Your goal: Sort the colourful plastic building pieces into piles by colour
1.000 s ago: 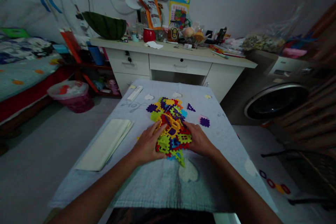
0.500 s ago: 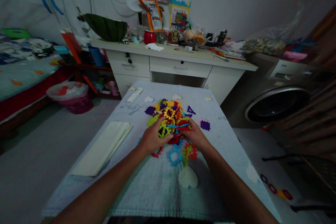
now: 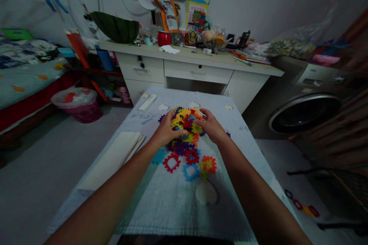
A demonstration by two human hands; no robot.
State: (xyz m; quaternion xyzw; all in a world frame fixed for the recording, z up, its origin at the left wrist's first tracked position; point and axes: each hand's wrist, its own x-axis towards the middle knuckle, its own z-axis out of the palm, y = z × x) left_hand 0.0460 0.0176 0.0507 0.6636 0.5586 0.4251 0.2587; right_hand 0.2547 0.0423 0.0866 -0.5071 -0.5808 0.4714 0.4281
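So closest up there's a pale blue tablecloth (image 3: 169, 206) with a white heart print, then a few loose plastic tiles: a light blue square frame (image 3: 191, 172), a red square frame (image 3: 171, 163) just left of it, and an orange tile (image 3: 212, 164) with some lime green on it over to the right. Folded off-white sheet (image 3: 105, 160) lies off to the left, and the left forearm blocks a bit of its edge. Main heap of interlocking tiles (image 3: 188, 124) sits mid-table between both hands. Left hand (image 3: 166, 130) is curved round its left side, thumb and fingers apart; right hand (image 3: 212, 125) is at the right side, thumb and index apart too, by a yellow-green tile (image 3: 197, 127). The hands hide the heap's flanks, and a purple tile (image 3: 228, 134) barely peeks out past the right one. Further back there's a slim white stick (image 3: 148, 102) on the cloth, a pink bin (image 3: 83, 107) on the floor to the left, then a white desk (image 3: 198, 71) with a red mug (image 3: 164, 38) and a striped watermelon piece (image 3: 116, 27), plus a front-load washing machine (image 3: 290, 84) to its right.
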